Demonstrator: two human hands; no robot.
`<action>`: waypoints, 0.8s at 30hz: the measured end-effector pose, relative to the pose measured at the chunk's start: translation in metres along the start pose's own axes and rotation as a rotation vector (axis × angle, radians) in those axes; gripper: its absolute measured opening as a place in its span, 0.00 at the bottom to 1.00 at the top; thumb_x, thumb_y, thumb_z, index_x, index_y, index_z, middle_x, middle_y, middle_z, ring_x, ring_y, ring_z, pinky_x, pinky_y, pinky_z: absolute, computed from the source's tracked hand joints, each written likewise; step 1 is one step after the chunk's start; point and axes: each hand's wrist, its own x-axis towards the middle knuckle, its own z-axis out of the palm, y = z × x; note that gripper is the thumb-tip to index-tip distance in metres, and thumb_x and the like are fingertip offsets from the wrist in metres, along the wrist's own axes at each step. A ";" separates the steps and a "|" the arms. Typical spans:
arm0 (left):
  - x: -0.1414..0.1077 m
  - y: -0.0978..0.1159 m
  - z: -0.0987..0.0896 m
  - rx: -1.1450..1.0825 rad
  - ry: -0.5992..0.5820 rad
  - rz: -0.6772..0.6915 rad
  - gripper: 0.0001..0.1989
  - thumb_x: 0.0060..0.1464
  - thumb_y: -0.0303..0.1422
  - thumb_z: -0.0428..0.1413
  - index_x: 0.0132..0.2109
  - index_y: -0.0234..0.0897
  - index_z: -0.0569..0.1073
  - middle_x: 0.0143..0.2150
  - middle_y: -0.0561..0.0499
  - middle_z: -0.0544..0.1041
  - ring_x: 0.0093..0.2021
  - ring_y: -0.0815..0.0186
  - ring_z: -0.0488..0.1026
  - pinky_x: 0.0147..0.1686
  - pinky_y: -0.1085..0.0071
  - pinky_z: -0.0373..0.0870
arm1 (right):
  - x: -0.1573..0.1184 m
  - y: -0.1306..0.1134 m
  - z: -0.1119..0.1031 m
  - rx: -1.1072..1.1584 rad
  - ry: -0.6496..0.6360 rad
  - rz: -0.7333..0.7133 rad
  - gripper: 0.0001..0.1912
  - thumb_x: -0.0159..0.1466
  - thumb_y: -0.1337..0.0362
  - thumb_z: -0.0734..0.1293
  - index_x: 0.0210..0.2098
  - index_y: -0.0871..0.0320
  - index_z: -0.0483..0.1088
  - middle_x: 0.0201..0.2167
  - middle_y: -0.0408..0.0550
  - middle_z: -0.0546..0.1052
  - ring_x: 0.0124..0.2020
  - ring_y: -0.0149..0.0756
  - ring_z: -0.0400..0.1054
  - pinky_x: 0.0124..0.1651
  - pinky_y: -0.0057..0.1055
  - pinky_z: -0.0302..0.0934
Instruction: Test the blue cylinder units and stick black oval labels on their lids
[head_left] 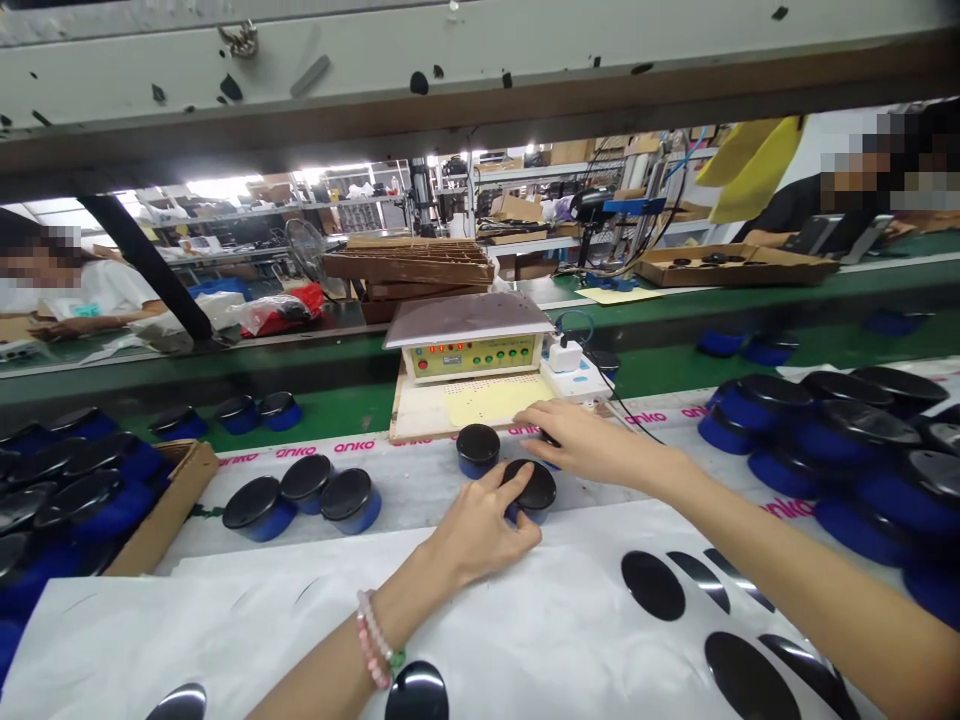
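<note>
Near the centre, my left hand (480, 520) has its fingers around a round blue container with a glossy black top (536, 488). Just behind it and to the right, my right hand (589, 440) reaches over another such container (550, 437), which its fingers mostly cover. A third blue container with a black top (478, 448) stands to the left of these, untouched. Flat black discs (652, 585) lie on the white sheet (525, 620) in front of my hands.
Blue containers fill a cardboard box (161, 510) at the left and are stacked (855, 430) at the right. Behind my hands stands a control box (476, 352) beside a power strip (577, 380). A green conveyor (360, 395) runs across. People sit beyond it at both sides.
</note>
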 end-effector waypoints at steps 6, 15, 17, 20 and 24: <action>0.000 0.003 -0.005 0.005 -0.025 0.000 0.26 0.47 0.29 0.54 0.56 0.39 0.65 0.52 0.46 0.71 0.52 0.55 0.70 0.52 0.60 0.69 | 0.053 -0.019 0.015 0.060 -0.117 -0.164 0.29 0.61 0.51 0.65 0.58 0.56 0.63 0.52 0.53 0.72 0.51 0.46 0.67 0.51 0.36 0.59; -0.015 0.012 -0.050 0.095 -0.059 -0.153 0.31 0.46 0.35 0.59 0.58 0.40 0.61 0.52 0.42 0.66 0.44 0.49 0.73 0.42 0.53 0.72 | 0.055 0.017 0.016 -0.004 -0.055 -0.155 0.24 0.60 0.54 0.63 0.51 0.61 0.70 0.43 0.57 0.76 0.43 0.46 0.71 0.44 0.35 0.63; -0.021 0.001 -0.068 0.112 -0.025 -0.197 0.28 0.47 0.34 0.58 0.56 0.39 0.62 0.52 0.42 0.65 0.44 0.50 0.73 0.43 0.53 0.72 | 0.046 0.024 0.015 -0.036 -0.032 -0.125 0.22 0.60 0.56 0.63 0.50 0.62 0.70 0.42 0.59 0.76 0.43 0.48 0.71 0.45 0.39 0.63; -0.031 -0.014 -0.087 0.110 0.047 -0.237 0.26 0.48 0.33 0.58 0.55 0.40 0.62 0.54 0.44 0.64 0.48 0.53 0.71 0.48 0.56 0.70 | 0.026 0.006 0.013 -0.084 0.044 -0.115 0.20 0.62 0.61 0.60 0.49 0.65 0.70 0.46 0.64 0.74 0.49 0.55 0.66 0.51 0.51 0.58; -0.064 -0.015 -0.092 0.043 0.229 -0.297 0.28 0.51 0.33 0.59 0.58 0.43 0.59 0.57 0.46 0.61 0.57 0.57 0.65 0.57 0.60 0.64 | -0.022 -0.065 0.015 0.181 -0.052 -0.343 0.16 0.64 0.66 0.58 0.50 0.56 0.68 0.46 0.53 0.74 0.47 0.42 0.68 0.50 0.40 0.62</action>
